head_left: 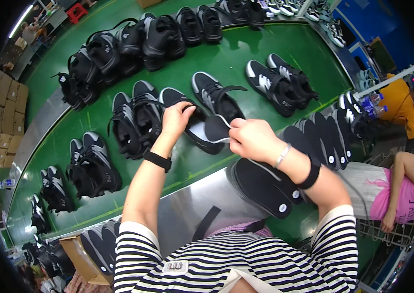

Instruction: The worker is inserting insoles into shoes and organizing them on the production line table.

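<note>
My left hand (pixel 175 121) is closed on the collar edge of a black shoe with a grey toe (pixel 169 96), which lies on the green conveyor belt (pixel 187 168). Above that shoe's opening, my right hand (pixel 253 140) grips a black insole with a pale edge (pixel 216 129). The insole's front end points into the shoe; how far in it reaches is hidden. Just right of this shoe lies its likely mate, a black shoe with a loose strap (pixel 216 91). To the left sits another pair of black shoes (pixel 136 115).
Stacks of black insoles (pixel 256 188) stand along the metal edge (pixel 180 207) nearest me, with more insoles (pixel 309 139) to the right. Black shoes (pixel 160 39) line the belt's far edge. A co-worker in pink (pixel 402 195) sits at right. An open carton (pixel 77 256) holds insoles.
</note>
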The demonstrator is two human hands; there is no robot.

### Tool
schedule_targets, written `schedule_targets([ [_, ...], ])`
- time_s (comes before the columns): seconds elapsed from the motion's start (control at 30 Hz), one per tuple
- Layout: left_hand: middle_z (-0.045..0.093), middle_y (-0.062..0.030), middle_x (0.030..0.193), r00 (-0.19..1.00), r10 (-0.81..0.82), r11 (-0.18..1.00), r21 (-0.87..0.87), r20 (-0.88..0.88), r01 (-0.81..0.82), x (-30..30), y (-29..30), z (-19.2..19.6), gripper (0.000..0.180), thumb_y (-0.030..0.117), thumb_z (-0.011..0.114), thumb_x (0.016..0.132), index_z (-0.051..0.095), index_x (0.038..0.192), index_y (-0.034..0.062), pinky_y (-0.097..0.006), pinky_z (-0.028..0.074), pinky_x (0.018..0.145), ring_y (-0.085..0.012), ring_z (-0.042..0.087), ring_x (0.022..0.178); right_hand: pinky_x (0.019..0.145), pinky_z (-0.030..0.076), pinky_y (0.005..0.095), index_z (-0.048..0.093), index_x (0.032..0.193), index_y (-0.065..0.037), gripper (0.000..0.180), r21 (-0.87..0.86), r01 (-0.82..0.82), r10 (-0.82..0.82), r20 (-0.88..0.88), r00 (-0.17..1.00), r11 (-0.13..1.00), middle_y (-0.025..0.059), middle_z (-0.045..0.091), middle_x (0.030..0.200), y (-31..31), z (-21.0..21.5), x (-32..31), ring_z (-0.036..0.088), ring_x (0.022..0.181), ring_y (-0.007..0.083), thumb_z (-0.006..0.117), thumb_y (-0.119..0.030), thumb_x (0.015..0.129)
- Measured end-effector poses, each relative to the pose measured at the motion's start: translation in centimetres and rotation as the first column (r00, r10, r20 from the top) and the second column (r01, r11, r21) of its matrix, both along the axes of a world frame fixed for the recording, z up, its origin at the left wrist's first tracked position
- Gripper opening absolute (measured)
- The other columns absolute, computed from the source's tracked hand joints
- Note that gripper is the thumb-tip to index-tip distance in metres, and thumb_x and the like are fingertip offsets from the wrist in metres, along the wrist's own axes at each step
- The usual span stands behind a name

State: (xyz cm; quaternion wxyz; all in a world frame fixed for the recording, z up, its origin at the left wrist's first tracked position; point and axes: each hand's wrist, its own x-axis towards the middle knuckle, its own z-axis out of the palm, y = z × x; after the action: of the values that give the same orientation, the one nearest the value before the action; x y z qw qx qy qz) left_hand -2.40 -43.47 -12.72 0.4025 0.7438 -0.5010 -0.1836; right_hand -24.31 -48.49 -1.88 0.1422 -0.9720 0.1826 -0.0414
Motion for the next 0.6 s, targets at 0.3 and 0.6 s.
schedule_targets([
  [0.3, 0.053, 0.004, 0.064, 0.874, 0.052, 0.994, 0.106, -0.484, -0.001, 1.3, 0.6, -2.2, 0.026, 0.023, 0.052, 0.084, 0.061, 0.08, -0.0007, -0.021, 0.034, 0.051, -0.0041, 0.043, 0.057, 0.059, 0.047, 0.0341, 0.062, 0.068, -0.003, 0.011, -0.089, -0.054, 0.037, -0.175, 0.984, 0.995, 0.0135, 0.058, 0.076, 1.0, -10.1, 9.6, 0.058, 0.073, 0.0261, 0.054, -0.01, 0.065],
  [0.6, 0.06, -0.0031, 0.07, 0.942, 0.136, 0.985, 0.141, -0.308, -0.096, 1.0, 1.4, -1.9, 0.03, 0.026, 0.05, 0.084, 0.06, 0.084, -0.0014, -0.024, 0.041, 0.062, -0.009, 0.052, 0.065, 0.073, 0.037, 0.0419, 0.053, 0.094, -0.005, 0.038, -0.012, 0.087, -0.078, -0.587, 0.806, 0.996, 0.0126, 0.056, 0.087, 2.8, -1.2, 4.6, 0.057, 0.079, 0.0239, 0.062, -0.026, 0.064],
])
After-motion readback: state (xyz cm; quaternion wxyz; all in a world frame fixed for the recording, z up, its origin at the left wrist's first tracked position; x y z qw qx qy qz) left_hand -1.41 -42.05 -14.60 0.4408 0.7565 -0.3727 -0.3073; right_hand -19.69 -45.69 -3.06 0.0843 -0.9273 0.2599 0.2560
